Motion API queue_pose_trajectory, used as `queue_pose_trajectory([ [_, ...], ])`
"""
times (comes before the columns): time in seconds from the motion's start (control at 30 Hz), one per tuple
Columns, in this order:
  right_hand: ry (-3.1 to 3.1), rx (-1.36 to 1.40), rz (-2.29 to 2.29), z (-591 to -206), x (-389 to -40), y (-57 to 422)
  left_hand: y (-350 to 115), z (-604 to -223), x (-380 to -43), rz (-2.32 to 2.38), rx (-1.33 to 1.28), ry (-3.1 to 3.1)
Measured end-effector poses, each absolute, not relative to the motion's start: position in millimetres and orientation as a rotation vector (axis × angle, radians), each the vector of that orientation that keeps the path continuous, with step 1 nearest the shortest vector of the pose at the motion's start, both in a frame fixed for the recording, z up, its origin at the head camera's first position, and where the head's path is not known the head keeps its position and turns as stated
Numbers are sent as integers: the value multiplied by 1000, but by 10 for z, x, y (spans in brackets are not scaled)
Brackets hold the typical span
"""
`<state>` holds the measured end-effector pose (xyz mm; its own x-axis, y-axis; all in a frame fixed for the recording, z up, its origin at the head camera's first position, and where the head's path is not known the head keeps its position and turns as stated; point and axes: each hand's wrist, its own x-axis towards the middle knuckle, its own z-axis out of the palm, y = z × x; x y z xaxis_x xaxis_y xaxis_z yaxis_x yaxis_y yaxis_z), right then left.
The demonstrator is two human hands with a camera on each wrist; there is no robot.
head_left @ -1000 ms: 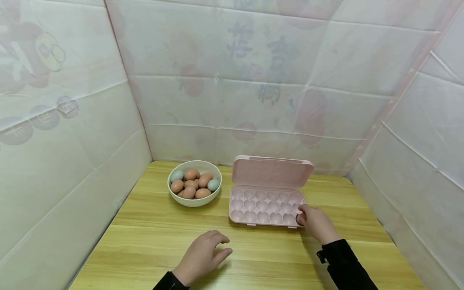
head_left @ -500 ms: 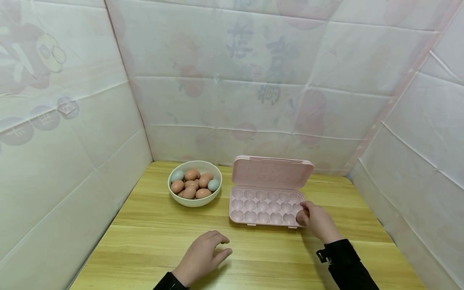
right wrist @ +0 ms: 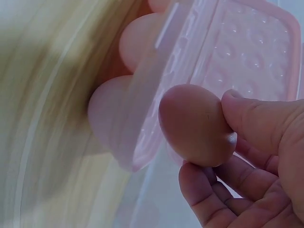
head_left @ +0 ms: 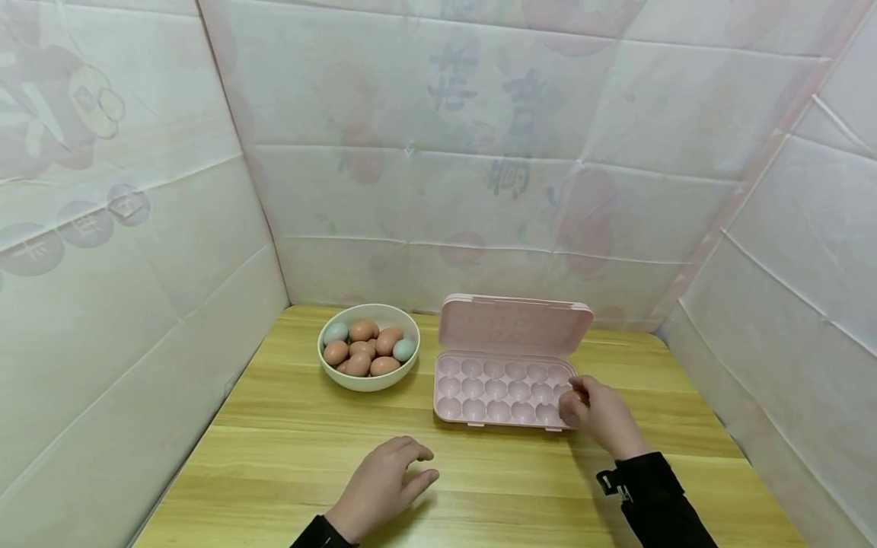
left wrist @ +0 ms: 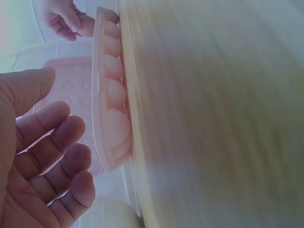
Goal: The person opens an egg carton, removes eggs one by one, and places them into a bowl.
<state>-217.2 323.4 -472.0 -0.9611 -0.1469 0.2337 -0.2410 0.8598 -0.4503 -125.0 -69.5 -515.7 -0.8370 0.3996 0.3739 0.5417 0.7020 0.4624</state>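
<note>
My right hand (head_left: 606, 417) pinches a brown egg (right wrist: 197, 124) between thumb and fingertips. It holds the egg just over the right end of a pink plastic egg box (head_left: 496, 417), whose lid (head_left: 515, 326) stands up at the back. Rows of round cups fill the box; those left of my hand show no eggs, and the near right corner is hidden behind it. My left hand (head_left: 385, 487) hovers over the table in front of the box, fingers loosely bent with nothing in them. From the left wrist view, the egg sits beside the box's upper rim.
To the left of the box, a white bowl (head_left: 366, 385) holds several brown eggs (head_left: 358, 364) and two pale blue-green ones (head_left: 403, 350). Everything stands on a wood-grain table (head_left: 274, 449), with printed cloth walls (head_left: 411, 190) along the back and both sides.
My right hand has come up slightly from the box's near right corner, with the egg in its grip. The left hand, bowl and box stay where they were.
</note>
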Motion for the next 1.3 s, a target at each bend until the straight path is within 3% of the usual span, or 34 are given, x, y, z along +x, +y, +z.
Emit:
queue_pose_trajectory([
  [1.03, -2741, 302, 910, -4539, -2045, 3123, -679, -5155, -1230, -842, -749, -2667],
  [1.3, -2702, 302, 1256, -4440, -2016, 3095, -676, -5166, -1233, -831, -750, -2653],
])
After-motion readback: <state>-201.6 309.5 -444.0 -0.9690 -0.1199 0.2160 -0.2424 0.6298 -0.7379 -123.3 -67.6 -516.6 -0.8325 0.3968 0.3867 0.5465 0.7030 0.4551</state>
